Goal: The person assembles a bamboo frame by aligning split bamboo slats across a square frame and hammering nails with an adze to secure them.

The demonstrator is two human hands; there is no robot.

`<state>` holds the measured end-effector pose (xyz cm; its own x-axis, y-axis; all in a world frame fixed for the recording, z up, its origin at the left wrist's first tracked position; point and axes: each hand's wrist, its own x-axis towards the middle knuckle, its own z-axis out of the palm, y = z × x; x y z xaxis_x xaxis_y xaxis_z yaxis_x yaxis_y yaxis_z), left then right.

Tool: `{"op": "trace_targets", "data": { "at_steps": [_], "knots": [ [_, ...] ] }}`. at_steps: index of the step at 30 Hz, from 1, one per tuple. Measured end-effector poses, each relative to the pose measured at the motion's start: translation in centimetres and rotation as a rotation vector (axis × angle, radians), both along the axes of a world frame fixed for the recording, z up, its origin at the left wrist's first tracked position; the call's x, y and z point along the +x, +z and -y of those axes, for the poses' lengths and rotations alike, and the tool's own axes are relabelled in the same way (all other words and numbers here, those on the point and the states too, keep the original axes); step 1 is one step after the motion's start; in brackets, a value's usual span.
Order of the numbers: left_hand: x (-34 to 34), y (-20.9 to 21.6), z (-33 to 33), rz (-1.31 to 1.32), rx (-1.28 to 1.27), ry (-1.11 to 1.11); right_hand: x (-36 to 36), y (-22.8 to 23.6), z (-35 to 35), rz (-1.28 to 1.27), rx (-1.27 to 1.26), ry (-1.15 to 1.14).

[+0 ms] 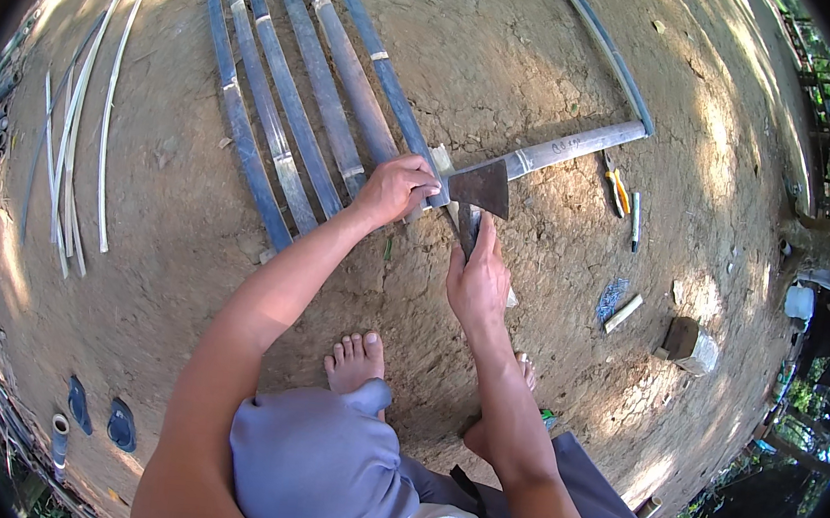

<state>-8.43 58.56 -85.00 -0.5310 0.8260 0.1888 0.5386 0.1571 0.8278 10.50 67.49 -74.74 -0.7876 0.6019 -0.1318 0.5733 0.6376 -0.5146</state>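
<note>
A hatchet (483,188) with a dark, flared metal head is gripped by its short handle in my right hand (480,283). Its wide edge faces right, and the blunt side is close to the fingers of my left hand (396,192). That hand rests over the near end of the rightmost bamboo slat (385,71), fingers pinched together. Whatever is between those fingertips is hidden or too small to make out. Beneath the hatchet head runs a bamboo pole (576,148), lying crosswise near the slat ends.
Several bamboo slats (288,77) lie side by side at left. Thin split strips (110,130) are farther left. Orange-handled pliers (618,191), a marker (636,220), a nail pile (612,296), a short bamboo piece (624,313) and a block (691,346) lie at right. Sandals (122,424) sit lower left.
</note>
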Motion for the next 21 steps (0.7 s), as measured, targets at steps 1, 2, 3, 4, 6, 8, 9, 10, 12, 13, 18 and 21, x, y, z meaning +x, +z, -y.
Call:
{"op": "trace_targets", "data": {
  "at_steps": [1, 2, 3, 4, 6, 8, 9, 10, 12, 13, 18, 21],
  "knots": [
    [-0.1, -0.1, 0.1, 0.022, 0.007, 0.0, -0.4, 0.4, 0.1, -0.015, 0.013, -0.003],
    [-0.1, -0.4, 0.1, 0.008, 0.025, 0.001, -0.7, 0.7, 0.5, -0.026, 0.021, -0.007],
    [-0.2, -0.8, 0.1, -0.007, 0.043, 0.002, -0.9, 0.9, 0.8, -0.038, 0.03, -0.012],
    [-0.2, -1.0, 0.2, -0.022, 0.06, 0.001, -1.0, 0.9, 1.0, 0.02, 0.013, 0.007],
    [0.0, -0.8, 0.0, 0.004, 0.033, 0.011, -1.3, 0.9, 0.8, 0.133, -0.002, 0.031],
    [0.1, -0.5, 0.1, 0.028, 0.03, 0.019, -1.5, 1.0, 0.8, 0.15, 0.013, 0.055],
    [0.1, -0.5, 0.3, 0.039, 0.043, 0.023, -1.6, 1.1, 0.9, 0.157, 0.02, 0.069],
    [0.0, -0.5, 0.4, 0.051, 0.056, 0.027, -1.8, 1.1, 0.9, 0.166, 0.028, 0.084],
    [0.4, -0.3, 0.0, 0.06, 0.034, 0.039, -1.6, 1.0, 1.1, 0.118, 0.004, 0.045],
    [0.4, -0.2, -0.1, 0.035, 0.011, 0.035, -1.4, 0.9, 1.0, 0.094, -0.008, 0.025],
    [0.4, -0.3, 0.0, 0.0, 0.015, 0.031, -1.1, -0.4, -0.6, 0.146, 0.048, 0.052],
    [0.0, -0.5, 0.0, -0.01, 0.055, 0.011, -0.9, 0.5, -0.5, -0.039, 0.084, 0.003]
  ]
}}
